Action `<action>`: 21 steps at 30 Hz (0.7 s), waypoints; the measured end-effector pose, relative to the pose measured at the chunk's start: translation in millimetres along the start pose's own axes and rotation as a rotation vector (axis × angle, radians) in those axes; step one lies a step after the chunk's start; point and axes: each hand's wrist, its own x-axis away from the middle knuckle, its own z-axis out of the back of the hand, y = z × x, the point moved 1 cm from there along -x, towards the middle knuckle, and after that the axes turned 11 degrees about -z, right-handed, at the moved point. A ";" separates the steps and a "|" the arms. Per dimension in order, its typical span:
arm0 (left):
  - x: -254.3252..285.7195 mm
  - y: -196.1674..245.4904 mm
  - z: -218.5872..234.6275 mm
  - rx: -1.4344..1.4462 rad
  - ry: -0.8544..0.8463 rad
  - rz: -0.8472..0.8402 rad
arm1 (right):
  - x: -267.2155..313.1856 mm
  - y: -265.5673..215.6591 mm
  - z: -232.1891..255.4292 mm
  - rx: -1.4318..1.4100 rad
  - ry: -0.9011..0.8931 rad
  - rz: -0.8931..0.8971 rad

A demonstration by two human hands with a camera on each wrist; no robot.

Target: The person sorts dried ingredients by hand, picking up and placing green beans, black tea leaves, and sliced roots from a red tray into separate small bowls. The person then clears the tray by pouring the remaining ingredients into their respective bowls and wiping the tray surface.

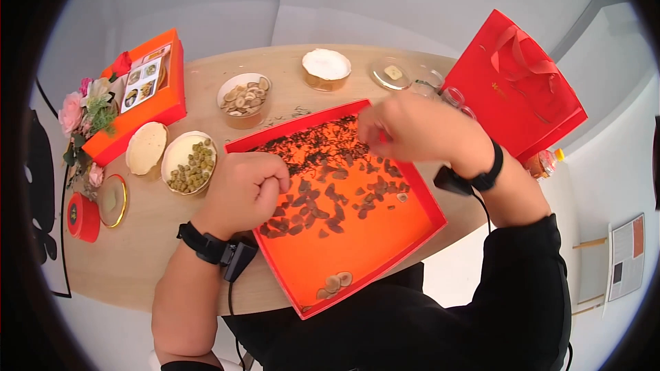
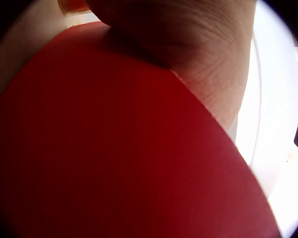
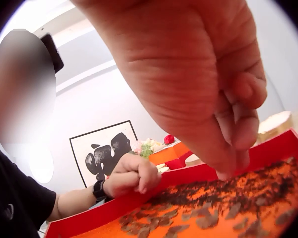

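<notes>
A shallow red box (image 1: 421,200) with an orange floor lies tilted before me. Dark, thin dried leaves (image 1: 309,148) cover its far part, brown dried flakes (image 1: 309,209) the middle. A few pale dried slices (image 1: 335,283) sit in the near corner. My left hand (image 1: 244,192) grips the box's left rim with curled fingers; in the left wrist view the red box wall (image 2: 114,139) fills most of the picture. Over the far right corner hangs my right hand (image 1: 405,127). Its fingertips (image 3: 226,173) are bunched, pointing down over the dark leaves; I cannot tell whether anything is pinched.
Behind the box stand a cup of dried slices (image 1: 244,99) and a white-topped cup (image 1: 326,67). To the left are a bowl of green buds (image 1: 192,165), an orange gift box (image 1: 148,89) and flowers (image 1: 82,113). Small jars (image 1: 454,96) and a red gift bag (image 1: 512,89) stand right.
</notes>
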 end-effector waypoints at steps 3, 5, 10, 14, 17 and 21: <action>-2.9 -0.2 -0.5 -0.018 0.035 0.027 | 43.5 15.2 -16.6 0.025 -0.067 -0.014; -2.9 -3.8 -1.2 -0.053 0.068 0.057 | 63.8 21.2 -26.5 0.010 -0.121 -0.072; -3.9 -10.8 -4.5 -0.094 0.205 0.051 | 87.3 25.8 -41.1 0.069 -0.122 -0.092; -3.3 -10.9 -3.3 -0.079 0.195 0.065 | 88.2 30.3 -52.2 0.009 -0.094 -0.075; -4.0 -8.2 -1.1 -0.074 0.172 0.083 | 86.1 29.0 -56.1 -0.033 -0.095 -0.090; -3.9 -6.2 1.3 -0.081 0.143 0.105 | 87.3 19.7 -53.7 -0.014 -0.020 -0.071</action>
